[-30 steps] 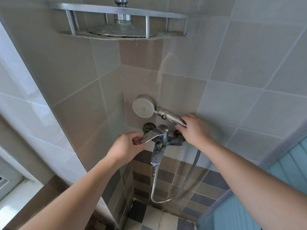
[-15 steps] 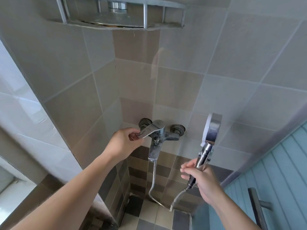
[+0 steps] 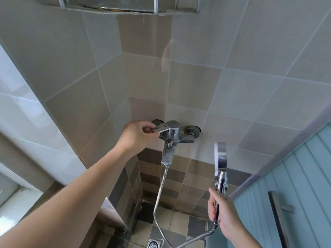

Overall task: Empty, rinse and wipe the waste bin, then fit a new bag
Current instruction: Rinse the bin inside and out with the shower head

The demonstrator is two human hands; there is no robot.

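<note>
Shower head off its wall mount, lever of the mixer tap pinched.

Compared with 0.5 s ago, the right hand (image 3: 223, 214) has carried the hand shower (image 3: 220, 158) lower and further right, its head upright and edge-on to the camera; the grip is clenched round the chrome handle. The left hand (image 3: 137, 136) stays where it was, fingertips and thumb pinching the lever (image 3: 162, 128) of the mixer tap (image 3: 170, 138). The metal hose (image 3: 159, 199) hangs from the tap's spout and loops along the floor to the handle. The waste bin is not in view. Beige and grey tiles line the corner walls, darker mosaic tiles run below, a floor drain (image 3: 154, 244) sits at the bottom, a wire shelf (image 3: 130, 9) hangs above, and a pale blue door (image 3: 293, 194) with a bar handle stands on the right.
</note>
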